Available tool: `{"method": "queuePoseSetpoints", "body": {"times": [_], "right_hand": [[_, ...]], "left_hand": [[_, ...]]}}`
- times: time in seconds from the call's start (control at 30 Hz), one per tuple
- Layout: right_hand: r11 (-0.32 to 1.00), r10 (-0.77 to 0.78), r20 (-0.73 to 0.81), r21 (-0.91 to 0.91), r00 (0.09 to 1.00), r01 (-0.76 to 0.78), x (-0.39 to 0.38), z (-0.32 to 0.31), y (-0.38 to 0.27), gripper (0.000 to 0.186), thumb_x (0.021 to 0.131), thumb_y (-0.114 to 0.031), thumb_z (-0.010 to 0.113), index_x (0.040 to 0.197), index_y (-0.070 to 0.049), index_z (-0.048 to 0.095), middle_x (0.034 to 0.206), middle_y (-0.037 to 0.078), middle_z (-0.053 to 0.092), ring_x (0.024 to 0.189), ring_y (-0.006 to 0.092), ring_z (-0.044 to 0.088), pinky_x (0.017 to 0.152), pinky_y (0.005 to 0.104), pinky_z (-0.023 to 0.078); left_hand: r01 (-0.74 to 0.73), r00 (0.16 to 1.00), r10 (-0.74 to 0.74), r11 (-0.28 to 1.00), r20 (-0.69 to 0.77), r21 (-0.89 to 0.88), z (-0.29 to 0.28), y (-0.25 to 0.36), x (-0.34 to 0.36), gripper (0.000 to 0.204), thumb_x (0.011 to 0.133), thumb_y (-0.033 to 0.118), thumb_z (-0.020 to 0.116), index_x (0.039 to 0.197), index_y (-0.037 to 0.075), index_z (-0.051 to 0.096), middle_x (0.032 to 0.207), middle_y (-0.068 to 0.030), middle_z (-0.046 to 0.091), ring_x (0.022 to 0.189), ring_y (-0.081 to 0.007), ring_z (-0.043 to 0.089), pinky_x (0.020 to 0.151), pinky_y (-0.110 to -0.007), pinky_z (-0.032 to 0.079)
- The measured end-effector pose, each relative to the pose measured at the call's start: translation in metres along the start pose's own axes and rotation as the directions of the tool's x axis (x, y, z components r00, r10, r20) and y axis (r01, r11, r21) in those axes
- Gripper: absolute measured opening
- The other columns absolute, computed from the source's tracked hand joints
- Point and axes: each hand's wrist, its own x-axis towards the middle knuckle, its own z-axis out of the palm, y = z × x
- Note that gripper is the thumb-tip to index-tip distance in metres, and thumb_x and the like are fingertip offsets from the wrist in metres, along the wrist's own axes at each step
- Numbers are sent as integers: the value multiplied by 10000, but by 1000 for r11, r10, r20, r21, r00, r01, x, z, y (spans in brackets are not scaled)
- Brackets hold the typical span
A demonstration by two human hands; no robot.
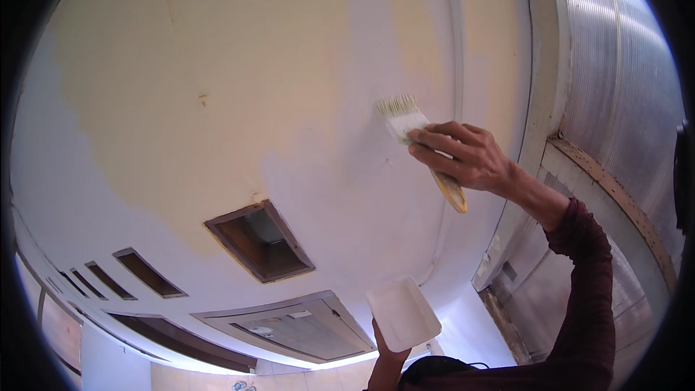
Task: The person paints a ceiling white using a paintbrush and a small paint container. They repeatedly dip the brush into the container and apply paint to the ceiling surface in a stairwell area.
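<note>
My right hand (pixel 467 153) grips a wide flat paintbrush (pixel 407 122) by its yellow handle. The bristles are whitish with paint and lie at the wall (pixel 318 159). This wall is partly cream-yellow and partly covered in pale white-lilac paint, which surrounds the brush. Low in the view, my left hand (pixel 391 351) holds a white rectangular tray (pixel 407 311) by its side. Most of the left hand's fingers are hidden behind the tray. Whether there is paint inside cannot be made out.
A brown-framed square opening (pixel 260 241) sits in the wall, with narrow slots (pixel 150 274) to its left. Beneath is a grey-framed window (pixel 293 327). A thin conduit (pixel 457 43) runs along the wall. At right stand a post (pixel 554 51), a wooden rail (pixel 615 195) and corrugated translucent panels (pixel 622 58).
</note>
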Motion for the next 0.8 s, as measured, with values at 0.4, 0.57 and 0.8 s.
{"method": "queuePoseSetpoints", "body": {"times": [0.4, 0.57, 0.8], "right_hand": [[899, 324, 44, 297, 945, -322, 84, -52, 116, 215, 871, -56, 734, 1083, -84, 727, 1033, 22, 740, 900, 142, 713, 748, 307, 612], [956, 229, -162, 223, 960, -190, 159, -71, 167, 200, 877, -10, 712, 1075, -41, 702, 1092, 93, 726, 987, 212, 705, 873, 353, 571], [987, -83, -254, -157, 964, 43, 109, -48, 139, 257, 861, -99, 733, 1112, -146, 704, 1154, -14, 714, 957, 157, 692, 814, 290, 635]], "left_hand": [[23, 1000, -24, 997, -12, -80, -7, 1, -4, 476, 1028, 461, 430, 1378, 149, 510, 1273, -45, 621, 1147, -274, 630, 953, -502, 541], [25, 997, -32, 994, -67, -107, -4, 2, -11, 452, 1020, 455, 437, 1346, 158, 536, 1246, -34, 642, 1132, -274, 638, 949, -506, 543], [36, 999, -38, 996, -21, -81, -2, -2, -8, 504, 1023, 473, 429, 1400, 147, 496, 1303, -61, 612, 1180, -283, 617, 973, -526, 530]]}}
